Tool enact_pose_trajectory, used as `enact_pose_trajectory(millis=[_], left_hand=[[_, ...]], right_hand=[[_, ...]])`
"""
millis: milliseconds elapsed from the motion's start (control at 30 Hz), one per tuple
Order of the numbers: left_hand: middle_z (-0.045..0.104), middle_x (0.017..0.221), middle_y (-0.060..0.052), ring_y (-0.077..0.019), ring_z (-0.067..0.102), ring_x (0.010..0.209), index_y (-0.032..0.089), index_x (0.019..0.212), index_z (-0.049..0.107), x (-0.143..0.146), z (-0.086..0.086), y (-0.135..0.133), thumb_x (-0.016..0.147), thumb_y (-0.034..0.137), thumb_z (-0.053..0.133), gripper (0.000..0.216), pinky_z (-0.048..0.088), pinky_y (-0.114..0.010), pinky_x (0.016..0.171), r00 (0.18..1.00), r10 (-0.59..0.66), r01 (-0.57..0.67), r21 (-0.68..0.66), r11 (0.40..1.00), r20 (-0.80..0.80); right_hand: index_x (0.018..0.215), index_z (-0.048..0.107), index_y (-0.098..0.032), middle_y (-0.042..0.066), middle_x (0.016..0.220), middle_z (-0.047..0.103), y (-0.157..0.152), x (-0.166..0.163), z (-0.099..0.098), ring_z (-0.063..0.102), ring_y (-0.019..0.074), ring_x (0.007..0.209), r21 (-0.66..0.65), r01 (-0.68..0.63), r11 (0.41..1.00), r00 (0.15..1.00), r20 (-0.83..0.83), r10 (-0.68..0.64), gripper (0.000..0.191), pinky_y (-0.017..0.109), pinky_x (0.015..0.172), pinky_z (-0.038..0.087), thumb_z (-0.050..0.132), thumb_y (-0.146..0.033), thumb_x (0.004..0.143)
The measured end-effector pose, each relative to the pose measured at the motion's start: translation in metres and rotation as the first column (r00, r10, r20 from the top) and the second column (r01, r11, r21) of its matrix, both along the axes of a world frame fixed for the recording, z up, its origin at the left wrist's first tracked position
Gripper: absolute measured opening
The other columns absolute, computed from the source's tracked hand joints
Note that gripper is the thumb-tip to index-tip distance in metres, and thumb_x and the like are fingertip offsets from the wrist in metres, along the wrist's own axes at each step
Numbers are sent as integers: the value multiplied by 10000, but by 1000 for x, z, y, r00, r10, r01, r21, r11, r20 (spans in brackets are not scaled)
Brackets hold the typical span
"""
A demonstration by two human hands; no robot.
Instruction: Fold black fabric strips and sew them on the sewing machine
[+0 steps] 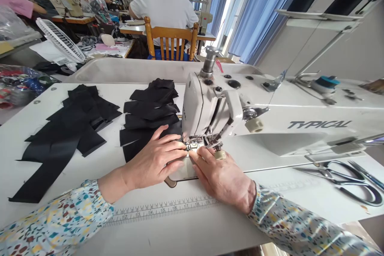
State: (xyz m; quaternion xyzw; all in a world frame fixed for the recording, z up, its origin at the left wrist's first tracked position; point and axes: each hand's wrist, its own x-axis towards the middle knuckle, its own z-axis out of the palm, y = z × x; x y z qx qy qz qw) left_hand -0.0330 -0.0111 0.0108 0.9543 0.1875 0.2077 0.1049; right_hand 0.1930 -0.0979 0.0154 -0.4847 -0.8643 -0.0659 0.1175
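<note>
My left hand [156, 160] lies flat with fingers stretched out, its tips by the presser foot [194, 144] of a white sewing machine [270, 116]. It rests on black fabric pieces [150, 124] beside the metal needle plate [181, 172]. My right hand [223, 178] lies next to it, fingers pressed together and pointing at the foot; a pale guard sits on one fingertip. What the fingertips hold under the foot is too small to make out. Both sleeves are patterned.
Another pile of black fabric strips [66, 128] lies to the left. Scissors [354, 180] lie at the right. A ruler strip [162, 210] runs along the table front. A person in white sits on a wooden chair [171, 42] behind; a fan [60, 40] stands far left.
</note>
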Motion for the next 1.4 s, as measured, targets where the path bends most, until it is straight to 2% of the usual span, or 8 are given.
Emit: enact_pose_trajectory(millis=[200, 500, 667, 800, 967, 1133, 1233, 1400], left_hand=[[749, 1174, -27, -249, 605, 1223, 239, 1219, 701, -1, 0, 3, 1038, 250, 549, 237, 171, -585, 1247, 1000, -2, 2, -9, 1000, -15], [752, 1175, -17, -237, 623, 1186, 243, 1181, 719, 2, 1, 9, 1044, 263, 544, 223, 203, -583, 1227, 1000, 15, -15, -5, 1000, -24], [749, 1162, -12, -229, 627, 1163, 259, 1201, 722, 1, -1, 9, 1045, 265, 548, 234, 210, -575, 1222, 1000, 20, -20, -5, 1000, -5], [752, 1161, -3, -224, 629, 1159, 268, 1186, 730, 0, -3, 12, 1045, 263, 547, 231, 206, -572, 1229, 1000, 21, -21, 0, 1000, 5], [755, 1175, 0, -219, 634, 1151, 286, 1136, 746, -1, -5, 16, 1038, 259, 550, 220, 209, -564, 1235, 999, 37, -37, -4, 999, 18], [731, 1166, -40, -215, 637, 1137, 222, 1177, 682, -1, -7, 14, 1024, 299, 581, 199, 187, -559, 1252, 996, 71, -67, -61, 996, 57], [693, 1200, -80, -224, 626, 1158, 188, 1250, 611, 0, -9, 13, 1005, 330, 606, 284, 173, -555, 1260, 995, 77, -72, -86, 994, 58], [579, 1474, -99, -307, 467, 1410, 220, 1397, 547, -1, -14, 15, 993, 416, 617, 455, 190, -548, 1232, 997, 79, -80, -55, 995, -15]], right_hand=[[1164, 645, -118, 133, 1065, 640, 3, 2, -2, 547, 243, 913, 105, -36, 994, 998, 51, 31, 261, 381, 850, 450, 445, -203, 1020], [1222, 633, -116, 111, 1026, 643, 5, 2, -2, 543, 234, 875, 69, -21, 997, 993, 120, 13, 276, 390, 877, 437, 485, -217, 1012], [1197, 638, -124, 86, 970, 633, 5, -1, 0, 532, 224, 821, 68, -11, 998, 996, 94, 5, 265, 392, 860, 437, 472, -209, 1010], [1186, 638, -127, 104, 1022, 640, 4, -2, 0, 541, 234, 864, 82, -4, 997, 998, 69, -2, 262, 393, 850, 439, 461, -219, 1017], [1210, 630, -143, 109, 1068, 636, 0, 2, 1, 539, 236, 881, -4, 6, 1000, 1000, -22, -6, 261, 398, 821, 455, 475, -220, 1015], [1209, 628, -174, 101, 1002, 619, -33, 10, 10, 552, 246, 886, -114, 33, 993, 984, -172, -52, 268, 411, 778, 510, 452, -175, 1007], [1314, 577, -174, 125, 1099, 610, -67, 13, 10, 578, 256, 988, -113, 52, 992, 967, -242, -79, 338, 392, 793, 562, 446, -136, 1004], [1404, 535, -171, 150, 1202, 600, -103, 8, -11, 618, 266, 1076, -86, 72, 994, 979, -183, -86, 436, 386, 860, 604, 509, -128, 971]])
